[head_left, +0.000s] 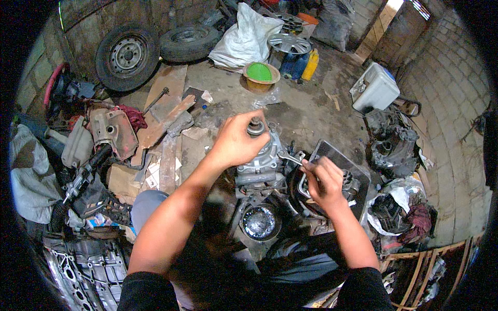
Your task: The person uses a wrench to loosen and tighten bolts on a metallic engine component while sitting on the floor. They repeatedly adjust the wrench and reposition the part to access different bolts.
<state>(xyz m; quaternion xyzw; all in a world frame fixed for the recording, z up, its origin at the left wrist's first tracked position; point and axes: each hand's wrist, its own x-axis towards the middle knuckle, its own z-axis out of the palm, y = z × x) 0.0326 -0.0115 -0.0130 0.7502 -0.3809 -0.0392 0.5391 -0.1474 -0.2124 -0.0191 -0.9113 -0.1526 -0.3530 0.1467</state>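
Observation:
In front of me stands a grey cast-metal assembly point(258, 168), like a gearbox housing, with a round shaft end point(256, 126) rising from its top. My left hand point(236, 139) is closed round that shaft, thumb on the near side; its other fingers are partly hidden. A metal wrench point(291, 158) is pinched in my right hand point(326, 182), its head pointing left at the assembly's right side. Whether the wrench touches a bolt I cannot tell. Below the assembly sits a round container point(259, 222) with something shiny inside.
A dark tray point(332, 147) with metal parts lies beneath my right hand. Scrap metal parts point(111, 129), boards and cardboard cover the left floor; an engine block point(83, 269) is at lower left. Two wheels point(127, 57), a green-topped pot point(260, 78) and a white box point(374, 88) stand farther off.

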